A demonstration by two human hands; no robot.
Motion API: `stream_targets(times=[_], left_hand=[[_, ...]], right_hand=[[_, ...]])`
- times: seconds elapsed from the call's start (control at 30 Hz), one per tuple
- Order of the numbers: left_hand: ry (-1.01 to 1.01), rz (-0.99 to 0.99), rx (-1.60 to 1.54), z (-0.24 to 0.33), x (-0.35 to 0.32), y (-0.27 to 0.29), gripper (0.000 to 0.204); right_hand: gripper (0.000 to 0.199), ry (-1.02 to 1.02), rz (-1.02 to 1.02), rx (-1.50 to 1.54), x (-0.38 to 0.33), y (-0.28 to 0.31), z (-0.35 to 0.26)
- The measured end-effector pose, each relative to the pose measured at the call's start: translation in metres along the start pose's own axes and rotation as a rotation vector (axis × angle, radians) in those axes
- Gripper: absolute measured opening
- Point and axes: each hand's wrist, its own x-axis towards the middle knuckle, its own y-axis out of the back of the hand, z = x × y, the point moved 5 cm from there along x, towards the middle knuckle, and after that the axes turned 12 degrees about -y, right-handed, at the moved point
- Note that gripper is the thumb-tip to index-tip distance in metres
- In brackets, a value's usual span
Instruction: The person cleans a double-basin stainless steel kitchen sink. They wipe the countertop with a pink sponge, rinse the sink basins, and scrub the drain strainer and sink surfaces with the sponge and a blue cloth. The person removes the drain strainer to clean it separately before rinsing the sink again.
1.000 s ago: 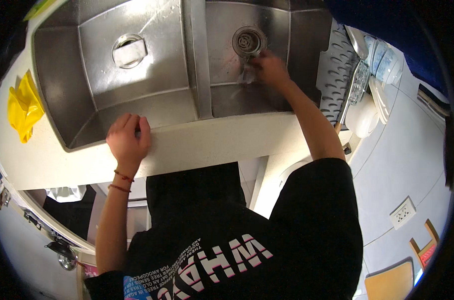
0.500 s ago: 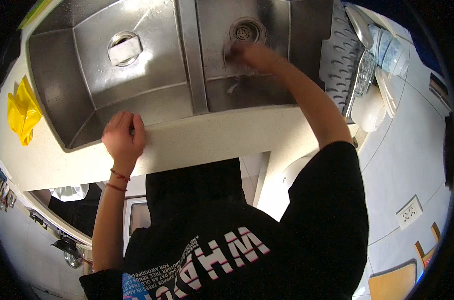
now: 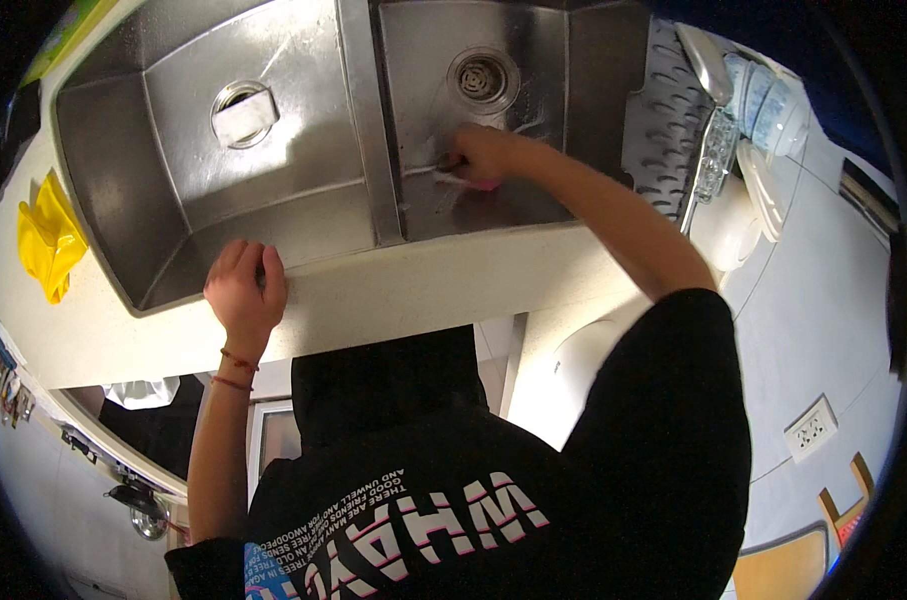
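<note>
Sink (image 3: pixel 533 60): brush (image 3: pixel 451 176) crosswise, bristles left

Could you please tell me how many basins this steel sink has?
2. The left basin has its drain covered by a pale stopper. The right basin has an open drain strainer; the right hand presses a pink scrubber on its floor.

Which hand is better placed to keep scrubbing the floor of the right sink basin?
The right hand, probably: it is already down in the right sink basin, gripping a pink scrubber below the drain. The left hand rests on the counter edge.
</note>
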Motion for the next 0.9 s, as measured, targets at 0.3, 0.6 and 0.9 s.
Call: stream_targets(times=[0.3,0.6,0.9], left_hand=[[0.011,-0.046,0.024,-0.005,-0.002,0.001,0.020],[0.010,-0.062,0.023,-0.007,-0.001,0.001,0.019],[0.032,-0.015,0.026,-0.009,-0.002,0.001,0.018]], right_hand=[[0.028,0.022,0.023,0.272,-0.023,-0.005,0.002],[0.027,-0.539,0.142,-0.299,-0.063,-0.014,0.049],[0.027,-0.563,-0.081,-0.624,-0.108,-0.006,0.065]])
